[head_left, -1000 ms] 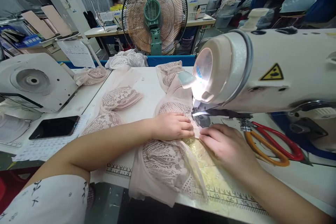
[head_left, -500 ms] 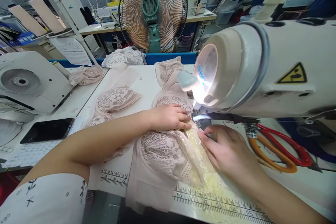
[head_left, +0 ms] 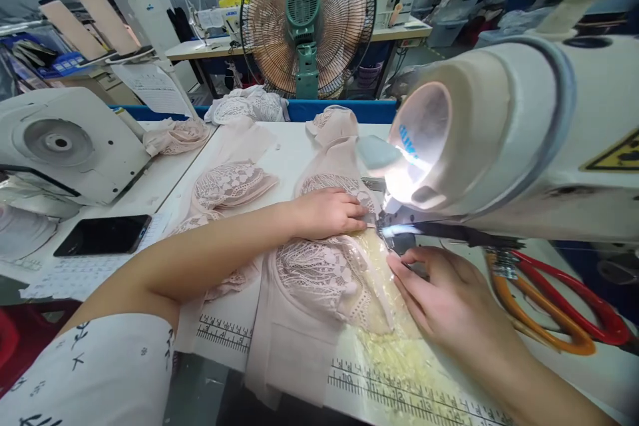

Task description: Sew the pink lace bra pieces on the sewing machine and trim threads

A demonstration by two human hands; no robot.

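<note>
A pale pink lace bra (head_left: 314, 273) lies under the presser foot (head_left: 383, 225) of a white sewing machine (head_left: 479, 126). My left hand (head_left: 332, 213) rests palm down across it, fingers bent together and gripping the fabric just left of the needle. To the right of the foot, my right hand (head_left: 444, 286) has thumb and forefinger pinched at the seam edge; what is between the tips is too small to make out. Yellowish clear film (head_left: 399, 346) covers the table below the needle. The needle point itself is lost in glare.
Orange-handled scissors (head_left: 544, 316) and red-handled scissors (head_left: 574, 286) lie right of my right hand. More lace bras (head_left: 227, 186) are on the left side of the table. A black phone (head_left: 102, 235) sits on paper near another machine (head_left: 64, 146). A large fan (head_left: 307, 20) stands behind the table.
The view has turned slightly left, so most things appear farther right, and the machine head looks larger. Both hands keep their places beside the presser foot, with little visible shift in the bra.
</note>
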